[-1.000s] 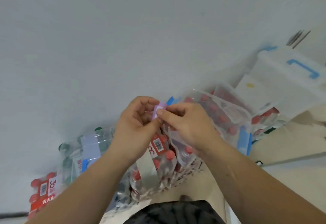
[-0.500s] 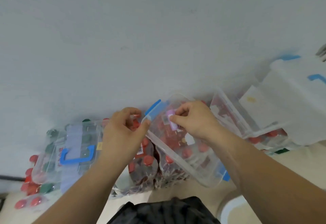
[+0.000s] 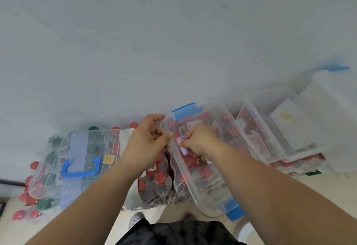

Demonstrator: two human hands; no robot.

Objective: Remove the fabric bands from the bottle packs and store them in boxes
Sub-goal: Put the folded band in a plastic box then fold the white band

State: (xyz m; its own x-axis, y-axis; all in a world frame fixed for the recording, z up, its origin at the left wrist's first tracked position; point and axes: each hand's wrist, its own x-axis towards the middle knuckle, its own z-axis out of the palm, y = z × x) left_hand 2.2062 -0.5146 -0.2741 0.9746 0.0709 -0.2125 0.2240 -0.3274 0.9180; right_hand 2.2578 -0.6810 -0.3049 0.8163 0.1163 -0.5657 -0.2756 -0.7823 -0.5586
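Room: a pale grey wall (image 3: 154, 42) fills the upper half of my feed and meets a cream floor (image 3: 11, 204) low down.
Surface: shrink-wrapped bottle packs (image 3: 154, 183) with red caps lie on the floor along the wall.
Box: an open clear box (image 3: 209, 204) with blue clips rests tilted on the packs.
Right hand (image 3: 199, 140): inside the box, fingertips pinching the lilac fabric band (image 3: 182, 145), which is rolled up just inside the near rim.
Left hand (image 3: 146, 144): fingers curled, thumb tip at the box rim; I cannot tell whether it grips.
Neighbours: a lidded box with a blue handle (image 3: 81, 167) lies to the left, a second clear box (image 3: 260, 138) to the right.
Change: a second ago both hands held the band above the packs; now only the right has it, lower in the box than half a second ago.
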